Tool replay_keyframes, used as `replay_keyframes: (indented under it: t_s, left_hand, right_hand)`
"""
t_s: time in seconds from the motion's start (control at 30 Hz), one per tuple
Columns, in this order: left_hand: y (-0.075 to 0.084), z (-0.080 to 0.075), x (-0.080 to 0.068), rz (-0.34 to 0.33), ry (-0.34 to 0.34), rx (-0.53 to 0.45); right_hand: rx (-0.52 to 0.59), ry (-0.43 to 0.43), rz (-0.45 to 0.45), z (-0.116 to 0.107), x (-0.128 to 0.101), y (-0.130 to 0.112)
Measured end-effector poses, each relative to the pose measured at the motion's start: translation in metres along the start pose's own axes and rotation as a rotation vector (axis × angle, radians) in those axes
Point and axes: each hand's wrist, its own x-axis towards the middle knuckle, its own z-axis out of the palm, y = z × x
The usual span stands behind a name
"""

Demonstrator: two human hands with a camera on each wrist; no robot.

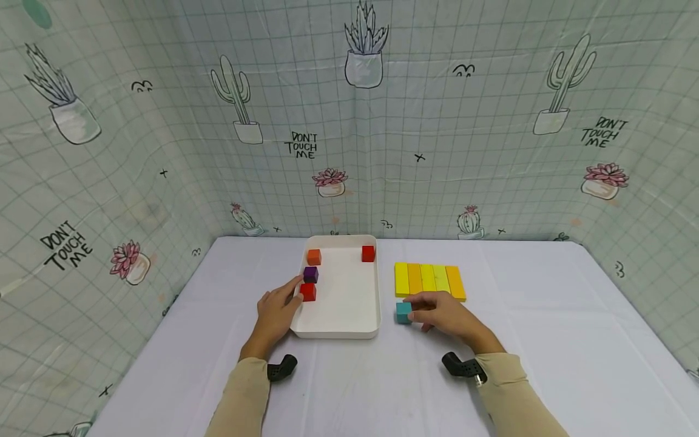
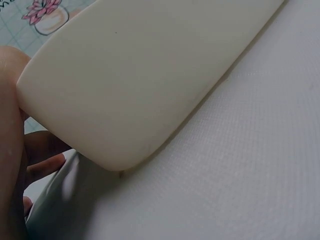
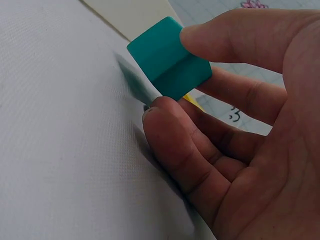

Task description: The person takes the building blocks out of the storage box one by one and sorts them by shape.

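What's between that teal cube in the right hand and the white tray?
Just a bare strip of white cloth lies between the teal cube and the white tray; the head view shows it.

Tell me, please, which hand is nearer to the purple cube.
Left. The left hand touches the white tray, its fingertips close to the purple cube; the right hand is beyond the tray's right side, pinching the teal cube.

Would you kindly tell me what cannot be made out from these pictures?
- Inside of the white tray, left wrist view: hidden by its outer wall; its upper part is cut off by the top edge.
- Row of yellowish blocks, right wrist view: mostly hidden behind the right hand and teal cube.
- Sleeves, head view: cut off by the bottom edge.
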Motion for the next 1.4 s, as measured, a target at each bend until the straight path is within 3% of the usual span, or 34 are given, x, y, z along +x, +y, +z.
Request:
replay_keyframes:
  t_s: [0.33,1.4]
  left_hand:
    - [-0.0001,0.0001,0.0006,0.020,0.001,0.001]
    - [0.0024,-0.0003,0.0001,-0.025,-0.012,0.001]
  right_hand:
    - [0.007,0.000,-0.012,0.0002,0.0007,0.0028]
    - [-0.067,0.012,0.007,0.0016,-0.0002,-0.0015]
